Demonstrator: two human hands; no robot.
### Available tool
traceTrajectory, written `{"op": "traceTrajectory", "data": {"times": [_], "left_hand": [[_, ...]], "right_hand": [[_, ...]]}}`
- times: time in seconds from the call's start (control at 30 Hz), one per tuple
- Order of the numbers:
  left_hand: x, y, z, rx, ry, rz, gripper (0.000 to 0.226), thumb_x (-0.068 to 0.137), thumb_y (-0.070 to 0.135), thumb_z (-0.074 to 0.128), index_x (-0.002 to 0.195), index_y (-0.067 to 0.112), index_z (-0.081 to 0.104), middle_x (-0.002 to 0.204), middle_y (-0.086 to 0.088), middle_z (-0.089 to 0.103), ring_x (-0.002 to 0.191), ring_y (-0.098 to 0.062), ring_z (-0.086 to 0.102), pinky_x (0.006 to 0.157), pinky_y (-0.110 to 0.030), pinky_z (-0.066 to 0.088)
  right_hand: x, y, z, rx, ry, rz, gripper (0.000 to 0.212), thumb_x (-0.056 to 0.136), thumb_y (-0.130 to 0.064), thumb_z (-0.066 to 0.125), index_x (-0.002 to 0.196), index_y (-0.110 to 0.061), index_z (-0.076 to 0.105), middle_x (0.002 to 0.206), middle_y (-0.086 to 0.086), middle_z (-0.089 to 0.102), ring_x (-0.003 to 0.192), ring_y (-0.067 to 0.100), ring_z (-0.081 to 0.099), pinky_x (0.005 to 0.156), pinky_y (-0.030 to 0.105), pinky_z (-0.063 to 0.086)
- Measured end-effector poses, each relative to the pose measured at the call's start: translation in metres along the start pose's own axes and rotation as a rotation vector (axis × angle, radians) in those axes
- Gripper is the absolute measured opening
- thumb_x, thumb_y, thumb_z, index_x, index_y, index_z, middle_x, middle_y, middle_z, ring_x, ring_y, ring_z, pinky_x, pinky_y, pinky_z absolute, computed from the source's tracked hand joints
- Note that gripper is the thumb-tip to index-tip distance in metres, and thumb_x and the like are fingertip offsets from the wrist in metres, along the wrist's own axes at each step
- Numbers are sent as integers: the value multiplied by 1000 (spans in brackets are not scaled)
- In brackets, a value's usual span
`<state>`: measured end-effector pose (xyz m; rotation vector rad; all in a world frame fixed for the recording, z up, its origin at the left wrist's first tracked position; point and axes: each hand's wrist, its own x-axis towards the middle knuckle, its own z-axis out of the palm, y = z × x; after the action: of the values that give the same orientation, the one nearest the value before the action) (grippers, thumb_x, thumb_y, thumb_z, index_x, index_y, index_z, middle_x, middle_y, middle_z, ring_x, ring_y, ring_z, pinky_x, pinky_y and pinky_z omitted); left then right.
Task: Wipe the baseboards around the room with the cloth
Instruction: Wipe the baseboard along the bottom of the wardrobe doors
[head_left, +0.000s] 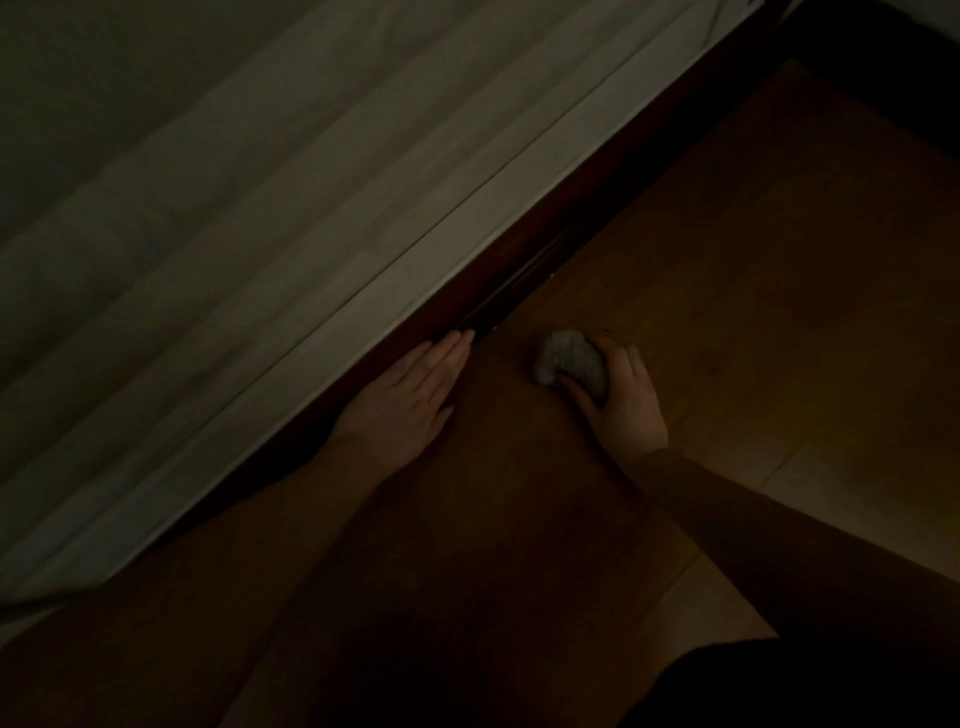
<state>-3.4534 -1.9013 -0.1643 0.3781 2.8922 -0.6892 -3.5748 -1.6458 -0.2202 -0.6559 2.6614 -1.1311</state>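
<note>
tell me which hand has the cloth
The right hand, out on the wooden floor, has its fingers curled round the balled pale cloth. The left hand lies flat and empty beside the dark baseboard.

Dark long sleeve (779, 530) on right arm, left forearm (311, 499) bare, dim light

The floor (753, 291) is seen to be wood-look boarding, smooth, with a dull sheen. The curtain (234, 208) is pale woven fabric, matt and softly pleated. The baseboard (519, 260) appears as dark, smooth wood, finish unclear in the dim light. The cloth (569, 361) is noted as grey, nubbly and matt.
</note>
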Motion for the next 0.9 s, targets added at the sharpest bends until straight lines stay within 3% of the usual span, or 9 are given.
{"op": "traceTrajectory", "data": {"times": [0.13, 0.23, 0.3, 0.47, 0.7, 0.9], "left_hand": [[5, 2, -22, -9, 15, -24, 69, 106, 41, 18, 154, 2, -13, 163, -13, -14, 152, -24, -5, 120, -39, -14], [21, -19, -49, 70, 182, -28, 71, 100, 35, 32, 158, 5, 2, 165, -14, 0, 153, -25, 3, 123, -46, -1], [32, -41, -62, 157, 238, -68, 70, 100, 36, 27, 157, 2, 3, 165, -17, 1, 153, -27, 3, 123, -48, -1], [36, -55, -61, 528, 144, 41, 74, 103, 45, 8, 153, -7, -7, 164, -19, -3, 153, -28, 2, 119, -54, -7], [40, -56, -51, 522, 169, 36, 75, 102, 49, 5, 155, -4, -2, 165, -19, -2, 153, -27, 3, 120, -55, -6], [42, -56, -46, 517, 155, 31, 79, 100, 54, 1, 154, -3, -6, 164, -21, -8, 152, -30, -3, 119, -58, -11]], "right_hand": [[1, -4, -3, 18, -14, 4, 55, 91, -33, 68, 136, -9, 48, 127, 10, 51, 119, 26, 51, 101, 38, 45], [2, -2, -4, 40, -15, -7, 55, 91, -34, 68, 137, -12, 48, 130, 7, 51, 122, 24, 50, 103, 35, 43], [4, -3, -2, 60, -5, -18, 55, 91, -34, 68, 137, -13, 48, 128, 6, 51, 120, 22, 50, 100, 31, 42], [16, -26, 17, 114, -50, -87, 54, 86, -32, 74, 132, -12, 54, 117, 9, 55, 109, 20, 52, 93, 19, 36], [40, -57, 47, 119, -154, -183, 53, 79, -31, 81, 122, -9, 59, 108, 12, 56, 102, 26, 55, 89, 34, 45], [73, -35, 17, 36, -197, -225, 49, 80, -20, 80, 122, -6, 60, 113, 15, 57, 106, 28, 55, 86, 16, 31]]}}
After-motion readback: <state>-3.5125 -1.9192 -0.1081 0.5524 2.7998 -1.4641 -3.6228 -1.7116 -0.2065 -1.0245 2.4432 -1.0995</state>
